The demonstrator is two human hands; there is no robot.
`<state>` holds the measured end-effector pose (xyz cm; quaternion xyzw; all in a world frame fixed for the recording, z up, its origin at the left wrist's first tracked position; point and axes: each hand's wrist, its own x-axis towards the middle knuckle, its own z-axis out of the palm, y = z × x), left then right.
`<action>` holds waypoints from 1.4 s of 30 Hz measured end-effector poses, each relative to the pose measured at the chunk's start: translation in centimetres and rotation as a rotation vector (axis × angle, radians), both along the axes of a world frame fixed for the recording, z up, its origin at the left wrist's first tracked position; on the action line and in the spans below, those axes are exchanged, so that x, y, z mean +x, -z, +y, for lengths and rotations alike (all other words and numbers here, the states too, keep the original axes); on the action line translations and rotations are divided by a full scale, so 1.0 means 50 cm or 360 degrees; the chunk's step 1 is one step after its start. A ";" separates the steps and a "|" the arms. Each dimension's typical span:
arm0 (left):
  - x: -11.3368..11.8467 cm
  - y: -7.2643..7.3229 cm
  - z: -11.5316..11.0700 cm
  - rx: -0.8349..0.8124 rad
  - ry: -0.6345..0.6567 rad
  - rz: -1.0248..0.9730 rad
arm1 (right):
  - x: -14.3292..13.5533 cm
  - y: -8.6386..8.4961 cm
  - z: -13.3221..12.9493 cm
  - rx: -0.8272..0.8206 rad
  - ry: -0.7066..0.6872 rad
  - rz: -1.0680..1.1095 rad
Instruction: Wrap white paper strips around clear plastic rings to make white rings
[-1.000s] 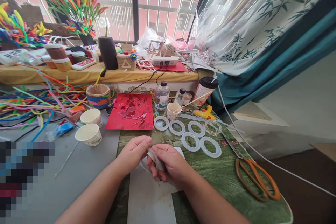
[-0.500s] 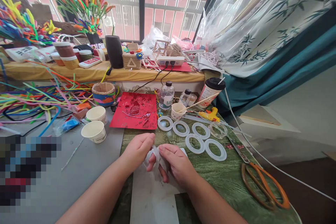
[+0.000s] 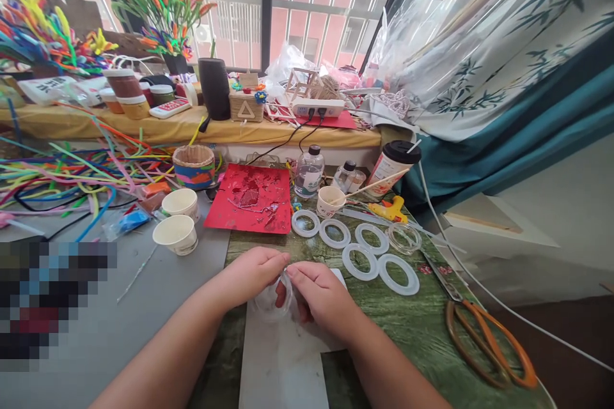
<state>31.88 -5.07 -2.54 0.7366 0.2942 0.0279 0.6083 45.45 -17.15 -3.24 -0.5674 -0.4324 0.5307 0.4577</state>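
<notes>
Between my two hands is a translucent ring-shaped mould (image 3: 272, 314), held over a pale flat sheet (image 3: 281, 367). My left hand (image 3: 256, 275) is closed on its left and upper side. My right hand (image 3: 326, 297) pinches the upper right of the ring, with fingertips close to the left ones. Fingers cover part of the ring, so I cannot tell whether anything sits inside it. Several similar whitish ring moulds (image 3: 398, 273) lie flat to the right of my hands. Beyond them is a small stack of clear rings (image 3: 404, 238).
A red sheet with dark red flakes (image 3: 225, 217) lies ahead, with two paper cups (image 3: 175, 235) to its left. Another cup (image 3: 330, 202) holds sticks near a clear bottle (image 3: 309, 172). Orange-handled scissors (image 3: 489, 339) and a yellow glue gun (image 3: 387, 209) are at right.
The ring has turned to face me more and hangs lower to the left in my hands. My fingertips have come closer together. The view has shifted slightly.
</notes>
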 end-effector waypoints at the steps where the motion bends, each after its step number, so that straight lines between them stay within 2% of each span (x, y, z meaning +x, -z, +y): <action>1: -0.001 -0.002 -0.001 -0.0036 0.0039 0.0025 | -0.002 0.004 0.001 -0.0021 0.0003 0.0023; 8: 0.001 -0.018 -0.003 0.0047 -0.0125 0.0175 | -0.008 0.004 -0.010 0.0101 -0.0021 -0.0161; 13: 0.002 -0.032 -0.002 0.0094 -0.0263 0.0144 | -0.016 -0.002 -0.013 0.0097 0.0023 -0.0097; 18: 0.003 -0.028 -0.002 -0.0080 -0.0244 0.0108 | -0.008 0.005 0.000 -0.0094 0.0034 0.0124; 21: 0.006 -0.016 0.000 -0.0287 -0.0320 -0.0010 | -0.004 0.007 0.006 -0.0103 0.0110 0.0223; 23: 0.008 -0.009 0.000 -0.0296 -0.0351 -0.0064 | -0.004 0.006 0.009 -0.0092 0.0190 0.0354; 25: 0.011 -0.003 0.001 -0.0167 -0.0473 -0.0156 | -0.004 0.005 0.012 -0.0079 0.0286 0.0512; 27: 0.013 0.002 0.002 -0.0066 -0.0712 -0.0327 | -0.003 0.005 0.018 -0.0049 0.0402 0.0652; 29: 0.015 0.006 0.004 -0.0102 -0.0892 -0.0491 | -0.001 0.007 0.024 0.0000 0.0519 0.0730; 30: 0.017 0.007 0.004 -0.0159 -0.0917 -0.0534 | 0.000 0.009 0.026 0.0016 0.0556 0.0746; 33: 0.022 0.006 -0.001 -0.0270 -0.0837 -0.0528 | -0.001 0.018 0.030 0.0031 0.0573 0.0760; 39: 0.028 -0.008 -0.019 -0.0311 -0.0605 -0.0512 | -0.004 0.033 0.030 0.0143 0.0664 0.0684; 42: 0.026 -0.007 -0.021 -0.0293 -0.0524 -0.0426 | -0.002 0.031 0.030 0.0099 0.0701 0.0702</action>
